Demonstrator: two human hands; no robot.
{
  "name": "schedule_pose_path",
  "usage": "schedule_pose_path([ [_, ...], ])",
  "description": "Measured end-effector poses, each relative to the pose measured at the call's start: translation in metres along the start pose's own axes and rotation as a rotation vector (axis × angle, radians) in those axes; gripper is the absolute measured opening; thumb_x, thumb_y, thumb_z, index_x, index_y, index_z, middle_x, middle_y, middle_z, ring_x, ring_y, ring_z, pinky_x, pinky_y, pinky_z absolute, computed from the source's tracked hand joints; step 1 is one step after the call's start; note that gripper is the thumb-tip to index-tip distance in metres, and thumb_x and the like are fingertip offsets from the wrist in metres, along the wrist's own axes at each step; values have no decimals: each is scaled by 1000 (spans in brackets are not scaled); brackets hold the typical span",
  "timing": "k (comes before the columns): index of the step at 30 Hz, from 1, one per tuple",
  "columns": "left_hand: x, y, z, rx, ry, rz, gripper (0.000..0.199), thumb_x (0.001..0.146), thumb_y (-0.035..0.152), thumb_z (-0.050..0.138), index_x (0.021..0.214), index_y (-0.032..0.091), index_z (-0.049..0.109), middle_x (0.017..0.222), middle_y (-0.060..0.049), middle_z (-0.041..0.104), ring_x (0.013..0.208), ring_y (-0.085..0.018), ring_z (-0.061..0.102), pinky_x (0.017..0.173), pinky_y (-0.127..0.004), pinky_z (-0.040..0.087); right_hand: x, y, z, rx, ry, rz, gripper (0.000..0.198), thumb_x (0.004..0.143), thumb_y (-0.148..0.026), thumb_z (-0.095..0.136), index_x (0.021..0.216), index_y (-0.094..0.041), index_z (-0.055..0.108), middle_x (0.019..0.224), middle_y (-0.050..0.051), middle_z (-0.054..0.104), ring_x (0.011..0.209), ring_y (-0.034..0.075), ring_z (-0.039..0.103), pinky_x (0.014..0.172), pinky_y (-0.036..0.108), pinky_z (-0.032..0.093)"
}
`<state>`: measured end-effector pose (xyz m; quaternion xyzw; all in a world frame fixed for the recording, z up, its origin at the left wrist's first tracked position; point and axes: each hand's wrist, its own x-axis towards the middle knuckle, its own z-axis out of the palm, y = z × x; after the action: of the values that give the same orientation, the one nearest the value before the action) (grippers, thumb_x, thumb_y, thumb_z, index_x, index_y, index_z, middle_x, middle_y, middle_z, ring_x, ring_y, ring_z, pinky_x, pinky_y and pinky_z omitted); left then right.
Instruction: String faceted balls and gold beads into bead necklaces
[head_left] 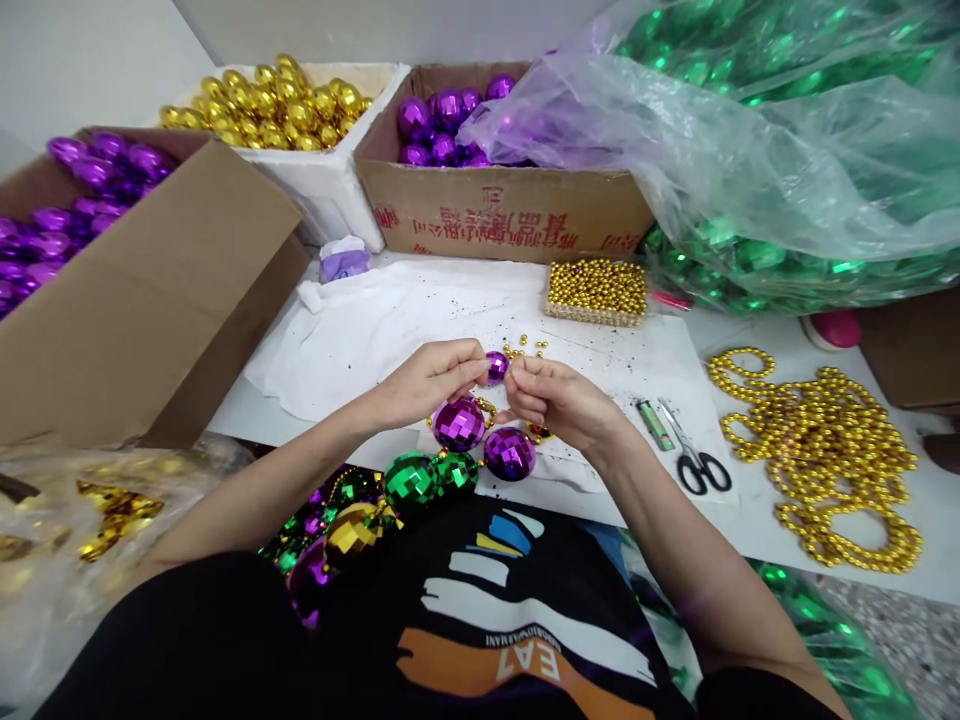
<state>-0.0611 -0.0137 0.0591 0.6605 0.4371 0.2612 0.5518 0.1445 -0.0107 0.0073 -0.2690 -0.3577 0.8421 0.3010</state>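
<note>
My left hand [442, 378] has its fingers closed at the side of a small purple faceted ball [496, 367]. On the ball's other side, the fingertips of my right hand [553, 395] are pinched together; whatever they grip is too small to see. Below my hands hang two larger purple faceted balls, one purple ball [458, 423] under the left hand and another purple ball [510, 453] to its right. A string of green balls [411, 480] and a gold ball [354, 535] continues toward my lap. Loose gold beads [523, 342] lie just beyond my fingers.
Scissors [701, 462] and a green lighter [655, 425] lie right, beside heaped gold bead strands [832, 450]. A tray of gold beads [596, 292] stands ahead. Cardboard boxes [510, 205] and a white foam box [330, 190] hold balls. A plastic bag [750, 150] bulges at right.
</note>
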Motion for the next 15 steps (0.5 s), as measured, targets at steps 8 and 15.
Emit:
schedule_pose_path([
  [8, -4, 15, 3, 6, -111, 6, 29, 95, 39, 48, 76, 18, 51, 62, 4, 45, 56, -10, 42, 54, -22, 36, 16, 13, -11, 247, 70, -142, 26, 79, -31, 78, 74, -18, 56, 49, -12, 26, 45, 5, 21, 68, 29, 57],
  [15, 0, 49, -6, 452, -520, 179, 30, 98, 29, 45, 70, 18, 49, 67, 1, 50, 67, -12, 46, 67, -25, 39, 30, 2, -7, 215, 41, -137, 18, 85, -24, 67, 74, -15, 57, 50, -10, 26, 45, 5, 23, 44, 14, 30],
])
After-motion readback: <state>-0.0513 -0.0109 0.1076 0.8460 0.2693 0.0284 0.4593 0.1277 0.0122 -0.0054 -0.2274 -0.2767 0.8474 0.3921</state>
